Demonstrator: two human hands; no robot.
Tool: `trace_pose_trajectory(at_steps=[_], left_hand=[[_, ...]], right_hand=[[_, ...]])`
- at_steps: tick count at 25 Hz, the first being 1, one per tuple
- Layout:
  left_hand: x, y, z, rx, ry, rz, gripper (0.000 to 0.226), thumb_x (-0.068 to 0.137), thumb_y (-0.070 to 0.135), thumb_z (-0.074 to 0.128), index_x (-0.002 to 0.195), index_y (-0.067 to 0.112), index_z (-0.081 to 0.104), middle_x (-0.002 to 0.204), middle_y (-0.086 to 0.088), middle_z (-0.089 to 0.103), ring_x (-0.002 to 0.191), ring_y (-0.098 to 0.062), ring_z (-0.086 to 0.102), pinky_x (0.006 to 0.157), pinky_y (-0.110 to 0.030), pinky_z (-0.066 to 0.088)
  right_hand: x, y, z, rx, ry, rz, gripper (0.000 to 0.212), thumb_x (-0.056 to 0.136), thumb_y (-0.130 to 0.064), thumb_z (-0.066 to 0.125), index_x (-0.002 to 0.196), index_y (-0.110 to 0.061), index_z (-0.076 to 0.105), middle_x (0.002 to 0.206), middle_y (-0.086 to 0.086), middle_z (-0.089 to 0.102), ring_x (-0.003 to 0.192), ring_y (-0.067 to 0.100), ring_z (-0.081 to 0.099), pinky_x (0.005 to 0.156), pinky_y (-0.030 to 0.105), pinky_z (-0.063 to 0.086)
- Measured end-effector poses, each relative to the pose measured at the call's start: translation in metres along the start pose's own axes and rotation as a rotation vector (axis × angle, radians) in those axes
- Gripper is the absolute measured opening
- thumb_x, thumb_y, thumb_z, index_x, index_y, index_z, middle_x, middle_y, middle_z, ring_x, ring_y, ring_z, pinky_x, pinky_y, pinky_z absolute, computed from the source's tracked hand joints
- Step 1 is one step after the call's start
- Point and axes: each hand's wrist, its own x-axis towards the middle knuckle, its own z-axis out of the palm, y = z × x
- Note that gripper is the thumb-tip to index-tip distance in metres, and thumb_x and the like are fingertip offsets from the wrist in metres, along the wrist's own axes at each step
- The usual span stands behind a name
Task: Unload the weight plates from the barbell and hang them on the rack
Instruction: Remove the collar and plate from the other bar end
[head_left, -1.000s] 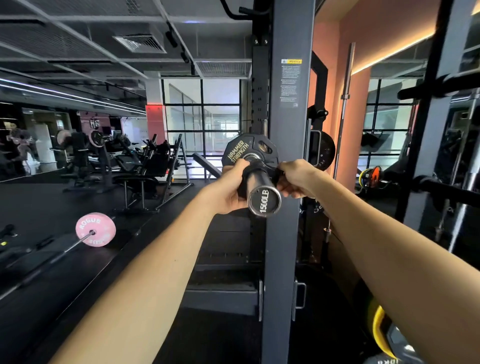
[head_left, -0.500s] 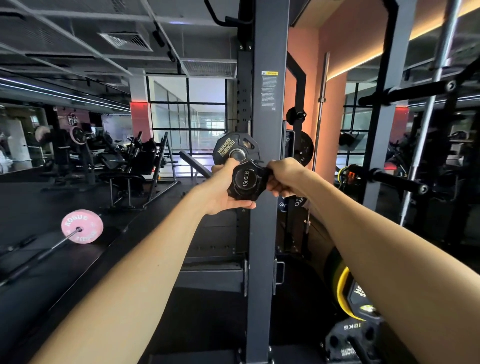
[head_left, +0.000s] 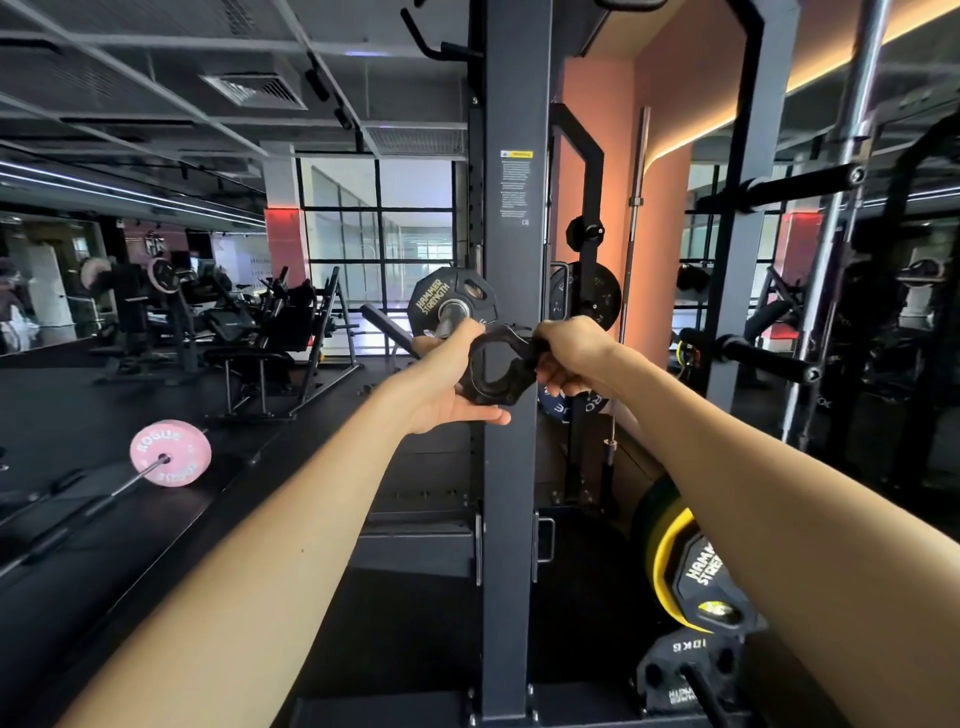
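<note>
Dark gym, black rubber floor (head_left: 104, 415), big windows at back. Grey rack upright (head_left: 511, 467) dead centre with a warning sticker (head_left: 516, 184), text too small to read. Black weight plate (head_left: 451, 304) marked "HAMMER STRENGTH" sits on the barbell (head_left: 451, 314) just left of the upright. Left hand (head_left: 447, 384) and right hand (head_left: 569, 353) each have their grip closed on a black barbell collar (head_left: 496, 369), held in front of the upright, off the bar end. Pink "ROGUE" plate (head_left: 170, 453) on a floor bar at left, open floor around it. Lower right, stored yellow-rimmed "HAMMER STRENGTH" plate (head_left: 691, 571) and a "10KG" plate (head_left: 685, 660).
</note>
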Motion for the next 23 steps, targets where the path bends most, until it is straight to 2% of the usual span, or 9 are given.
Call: trace_pose_trajectory(at_steps=[2, 5, 8, 12, 14, 16, 18, 20, 23], left_hand=[[0.003, -0.007, 0.008, 0.012, -0.037, 0.035, 0.080, 0.070, 0.046, 0.078, 0.134, 0.026, 0.034, 0.138, -0.017, 0.044, 0.094, -0.041, 0.070, 0.069, -0.046, 0.060], [-0.003, -0.022, 0.008, 0.091, -0.017, 0.068, 0.068, 0.076, 0.028, 0.082, 0.122, 0.022, 0.032, 0.133, -0.012, 0.047, 0.106, -0.032, 0.067, 0.082, -0.050, 0.058], [-0.014, -0.039, -0.008, 0.201, 0.095, 0.040, 0.074, 0.071, 0.013, 0.086, 0.125, 0.022, 0.036, 0.127, -0.012, 0.055, 0.103, -0.027, 0.069, 0.086, -0.043, 0.058], [-0.040, -0.055, -0.041, 0.355, 0.267, 0.052, 0.080, 0.063, 0.008, 0.089, 0.130, 0.022, 0.047, 0.130, -0.002, 0.055, 0.110, -0.018, 0.064, 0.081, -0.029, 0.057], [-0.055, -0.060, -0.064, 0.422, 0.329, 0.058, 0.078, 0.063, 0.003, 0.088, 0.129, 0.023, 0.051, 0.128, 0.002, 0.057, 0.109, -0.013, 0.062, 0.078, -0.024, 0.055], [-0.065, -0.061, -0.089, 0.442, 0.372, 0.077, 0.081, 0.062, -0.004, 0.086, 0.129, 0.022, 0.051, 0.124, 0.002, 0.056, 0.107, -0.014, 0.063, 0.081, -0.030, 0.059], [-0.074, -0.059, -0.119, 0.466, 0.423, 0.105, 0.082, 0.063, -0.011, 0.083, 0.130, 0.020, 0.050, 0.114, 0.009, 0.050, 0.103, -0.015, 0.063, 0.085, -0.037, 0.059], [-0.078, -0.057, -0.155, 0.512, 0.451, 0.128, 0.080, 0.065, -0.015, 0.079, 0.132, 0.017, 0.049, 0.103, 0.016, 0.043, 0.104, -0.018, 0.060, 0.089, -0.041, 0.057], [-0.076, -0.055, -0.216, 0.644, 0.441, 0.143, 0.082, 0.066, -0.012, 0.080, 0.134, 0.019, 0.047, 0.099, 0.021, 0.038, 0.102, -0.018, 0.058, 0.093, -0.039, 0.054]], right_hand=[[0.004, 0.015, -0.012, 0.058, -0.040, -0.027, 0.041, 0.101, -0.030, 0.038, 0.079, -0.001, 0.055, 0.041, 0.003, 0.056, 0.030, 0.016, 0.047, 0.031, 0.017, 0.031], [0.013, 0.041, -0.020, 0.098, -0.176, -0.054, 0.039, 0.100, -0.037, 0.045, 0.081, -0.004, 0.055, 0.058, 0.008, 0.060, 0.040, 0.019, 0.050, 0.034, 0.020, 0.034], [0.020, 0.064, -0.006, 0.183, -0.334, -0.060, 0.030, 0.097, -0.037, 0.052, 0.085, -0.009, 0.052, 0.068, 0.008, 0.059, 0.045, 0.017, 0.052, 0.037, 0.021, 0.039], [0.025, 0.078, 0.043, 0.353, -0.510, -0.075, 0.022, 0.096, -0.024, 0.056, 0.094, -0.003, 0.054, 0.078, 0.014, 0.060, 0.047, 0.013, 0.058, 0.046, 0.024, 0.053], [0.024, 0.075, 0.075, 0.422, -0.552, -0.080, 0.016, 0.094, -0.016, 0.058, 0.090, -0.001, 0.057, 0.080, 0.017, 0.061, 0.048, 0.011, 0.061, 0.052, 0.023, 0.057], [0.026, 0.071, 0.104, 0.445, -0.588, -0.102, 0.014, 0.092, -0.009, 0.059, 0.099, 0.004, 0.059, 0.082, 0.017, 0.061, 0.054, 0.012, 0.064, 0.058, 0.023, 0.059], [0.030, 0.063, 0.139, 0.437, -0.612, -0.113, 0.023, 0.091, -0.004, 0.060, 0.111, 0.006, 0.056, 0.085, 0.016, 0.062, 0.066, 0.019, 0.067, 0.062, 0.025, 0.060], [0.038, 0.054, 0.177, 0.376, -0.605, -0.136, 0.023, 0.091, -0.003, 0.060, 0.113, 0.005, 0.057, 0.089, 0.014, 0.064, 0.075, 0.024, 0.067, 0.062, 0.028, 0.061], [0.055, 0.038, 0.234, 0.243, -0.565, -0.187, 0.016, 0.091, -0.006, 0.061, 0.107, -0.001, 0.062, 0.090, 0.011, 0.063, 0.075, 0.021, 0.067, 0.056, 0.027, 0.059]])
